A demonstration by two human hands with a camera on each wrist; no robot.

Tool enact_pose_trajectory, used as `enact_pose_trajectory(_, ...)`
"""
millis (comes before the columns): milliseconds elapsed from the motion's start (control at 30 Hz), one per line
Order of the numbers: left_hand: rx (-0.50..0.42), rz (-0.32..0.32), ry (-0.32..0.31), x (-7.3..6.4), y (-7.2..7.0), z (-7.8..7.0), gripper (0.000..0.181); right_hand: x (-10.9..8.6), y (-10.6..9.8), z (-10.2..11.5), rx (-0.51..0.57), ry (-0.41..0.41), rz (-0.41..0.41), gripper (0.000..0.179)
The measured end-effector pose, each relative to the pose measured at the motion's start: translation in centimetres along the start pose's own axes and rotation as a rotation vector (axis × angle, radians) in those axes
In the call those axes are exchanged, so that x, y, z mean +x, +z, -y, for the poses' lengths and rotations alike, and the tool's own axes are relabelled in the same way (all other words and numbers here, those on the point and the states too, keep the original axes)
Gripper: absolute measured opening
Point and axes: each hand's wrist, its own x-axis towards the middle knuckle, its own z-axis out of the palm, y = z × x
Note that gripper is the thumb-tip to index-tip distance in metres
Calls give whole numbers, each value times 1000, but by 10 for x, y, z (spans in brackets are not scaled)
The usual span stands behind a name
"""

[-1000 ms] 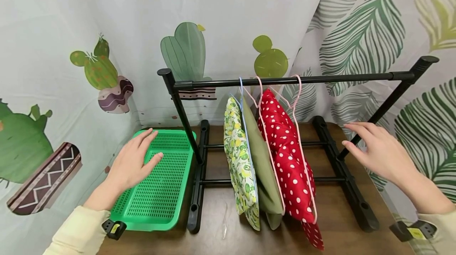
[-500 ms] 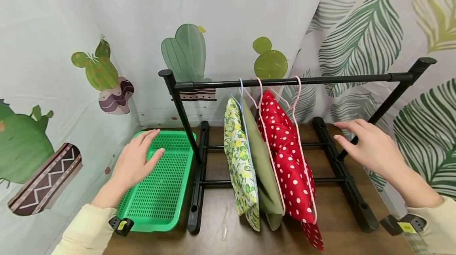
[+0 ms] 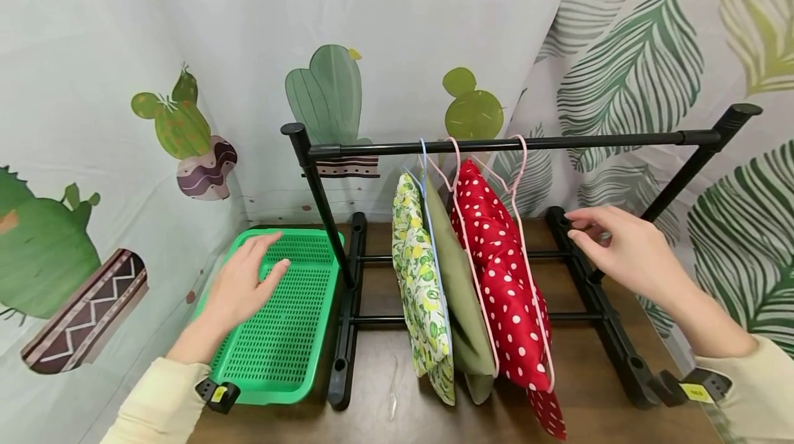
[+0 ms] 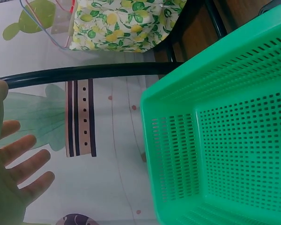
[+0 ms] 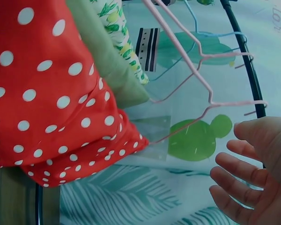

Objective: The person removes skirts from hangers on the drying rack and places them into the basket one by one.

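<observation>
My left hand (image 3: 242, 287) hovers over the green plastic basket (image 3: 273, 389), fingers relaxed and holding nothing. On the right, my right hand (image 3: 629, 251) is in the air near the rack's right post, its fingers loosely bent around nothing. Between the hands, three cloth items hang from the black rack's bar (image 3: 583, 142). Leftmost is a lemon-print cloth (image 3: 418, 278) on a blue hanger (image 3: 424, 182). Beside it hangs an olive green cloth (image 3: 459, 292) on a pink hanger (image 3: 455, 154). A red polka-dot cloth (image 3: 505, 292) hangs rightmost on another pink hanger (image 3: 521, 165).
The rack's black feet (image 3: 344, 354) stand on a brown wooden table (image 3: 366, 389), with the basket just left of them. Behind hangs a white curtain (image 3: 397, 16) printed with cacti, and a leaf-print curtain (image 3: 633, 72) covers the right side.
My right hand has moved left, toward the red polka-dot cloth, and its fingers have bent closer together. My left hand has shifted slightly right above the basket. The hanging cloths stay put.
</observation>
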Motion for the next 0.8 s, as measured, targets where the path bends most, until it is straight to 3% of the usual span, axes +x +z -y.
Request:
enact_pose_trajectory(233,-23,18,-29,0,5,-6,47,11,0,13,19,-40,-32,23)
enact_pose_trajectory(533,-37,35,-17,3,14,-11,48,24,2,28,36,-93,-56,19)
enact_pose_trajectory(800,-39,26,-12,7,23,-18,47,35,4,41,89,-120,-26,20)
